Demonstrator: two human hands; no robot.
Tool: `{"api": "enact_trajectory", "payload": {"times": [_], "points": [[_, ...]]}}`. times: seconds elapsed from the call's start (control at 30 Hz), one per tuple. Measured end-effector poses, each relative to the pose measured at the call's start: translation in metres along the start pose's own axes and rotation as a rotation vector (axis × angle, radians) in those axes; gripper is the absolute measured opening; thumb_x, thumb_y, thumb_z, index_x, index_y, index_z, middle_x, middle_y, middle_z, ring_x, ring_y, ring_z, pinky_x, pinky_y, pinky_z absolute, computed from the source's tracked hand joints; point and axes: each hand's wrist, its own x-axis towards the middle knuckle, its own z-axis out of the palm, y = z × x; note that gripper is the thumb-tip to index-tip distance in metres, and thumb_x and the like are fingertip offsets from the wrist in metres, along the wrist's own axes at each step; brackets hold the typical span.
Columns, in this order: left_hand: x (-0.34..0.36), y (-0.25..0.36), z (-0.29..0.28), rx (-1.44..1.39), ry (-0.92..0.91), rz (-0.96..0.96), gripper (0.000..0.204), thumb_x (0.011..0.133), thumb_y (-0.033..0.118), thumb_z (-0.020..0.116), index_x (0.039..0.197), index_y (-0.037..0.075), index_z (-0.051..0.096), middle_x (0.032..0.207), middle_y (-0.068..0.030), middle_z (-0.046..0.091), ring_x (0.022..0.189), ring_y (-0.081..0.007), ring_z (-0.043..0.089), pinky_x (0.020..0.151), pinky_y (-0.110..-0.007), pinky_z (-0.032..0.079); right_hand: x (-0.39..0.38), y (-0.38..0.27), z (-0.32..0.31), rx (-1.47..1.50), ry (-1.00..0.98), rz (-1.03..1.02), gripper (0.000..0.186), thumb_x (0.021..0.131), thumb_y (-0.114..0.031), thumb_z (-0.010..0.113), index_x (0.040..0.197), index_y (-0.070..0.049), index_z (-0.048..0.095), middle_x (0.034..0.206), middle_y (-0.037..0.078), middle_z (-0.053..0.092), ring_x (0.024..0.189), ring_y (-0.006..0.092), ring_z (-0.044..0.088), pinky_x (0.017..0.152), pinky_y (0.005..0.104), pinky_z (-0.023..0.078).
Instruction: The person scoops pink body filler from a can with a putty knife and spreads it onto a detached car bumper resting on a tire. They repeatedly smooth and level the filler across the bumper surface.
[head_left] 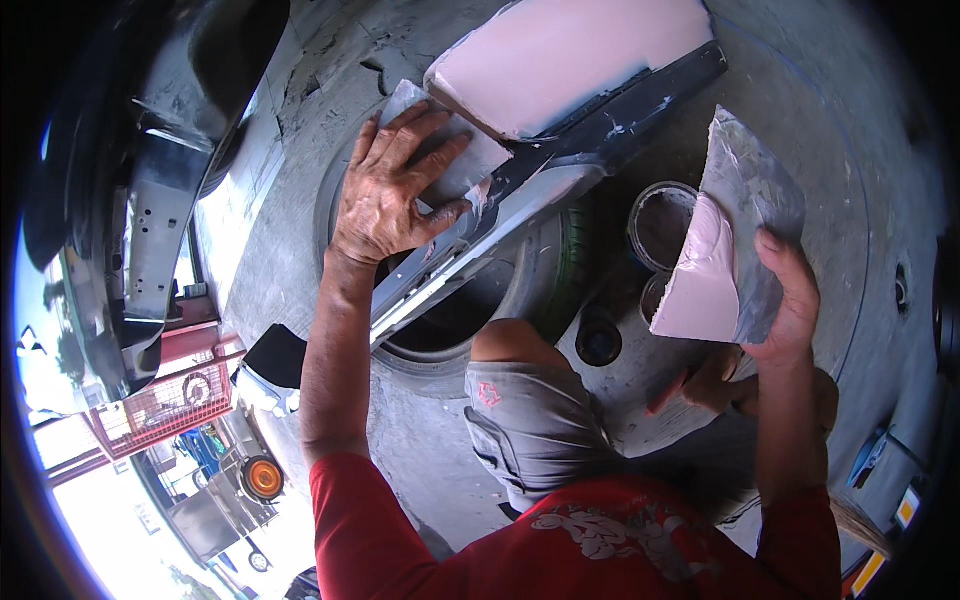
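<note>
My left hand (393, 190) has its fingers laid over a thin grey putty spreader (478, 162), its thumb along the near side. The spreader's edge lies along the lower left end of a car body panel (590, 65), whose face is coated with smooth pink filler. Dark grey trim runs down the panel's near side. My right hand (790, 295) grips a flat grey mixing board (772, 195) by its lower right edge, thumb on top. A thick mound of pink body filler (705, 265) covers the board's left side. Most of my right fingers are hidden beneath it.
Under the panel lies a tyre (545, 290) on the concrete floor (430, 480). An open round can (663, 222) stands left of the board, partly covered, and a dark round object (598, 343) sits nearer me. A black car part (170, 160) rises at the left.
</note>
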Motion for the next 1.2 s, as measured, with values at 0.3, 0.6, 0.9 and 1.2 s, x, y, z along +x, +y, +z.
{"api": "enact_trajectory", "payload": {"times": [0.3, 0.6, 0.9, 1.2], "points": [[0.015, -0.026, 0.009, -0.006, 0.009, 0.088, 0.079, 0.067, 0.039, 0.097, 0.142, 0.019, 0.081, 0.157, -0.0098, 0.066, 0.152, -0.035, 0.057, 0.128, -0.055, 0.041, 0.003, 0.003, 0.003, -0.049, 0.032, 0.003, 0.049, 0.101, -0.017, 0.073, 0.146, 0.0, 0.063, 0.131, 0.012, 0.072, 0.12, 0.0255, 0.073, 0.104, 0.0438, 0.06], [0.014, -0.021, -0.006, 0.088, -0.05, 0.084, 0.07, 0.071, 0.036, 0.091, 0.138, 0.017, 0.082, 0.151, -0.0089, 0.07, 0.146, -0.0335, 0.061, 0.125, -0.054, 0.045, 0.007, 0.006, 0.003, -0.055, 0.053, 0.013, 0.048, 0.101, -0.016, 0.074, 0.146, -0.001, 0.064, 0.132, 0.012, 0.072, 0.12, 0.0259, 0.074, 0.104, 0.0438, 0.06], [-0.007, 0.088, -0.048, -0.937, 0.16, 0.11, 0.081, 0.07, 0.043, 0.086, 0.144, 0.012, 0.079, 0.152, -0.0198, 0.069, 0.14, -0.0441, 0.064, 0.117, -0.059, 0.051, 0.004, 0.044, 0.027, -0.038, -0.001, 0.128, 0.049, 0.101, -0.013, 0.078, 0.148, -0.004, 0.065, 0.132, 0.007, 0.075, 0.12, 0.0211, 0.074, 0.104, 0.0402, 0.06], [-0.034, 0.07, -0.012, -0.121, -0.027, -0.138, 0.066, 0.072, 0.034, 0.087, 0.136, 0.018, 0.084, 0.151, -0.0061, 0.069, 0.148, -0.0311, 0.06, 0.124, -0.061, 0.038, -0.004, 0.024, 0.015, 0.051, -0.207, 0.122, 0.048, 0.107, -0.02, 0.066, 0.15, -0.001, 0.063, 0.136, 0.012, 0.074, 0.123, 0.0261, 0.074, 0.107, 0.0454, 0.06]]}}
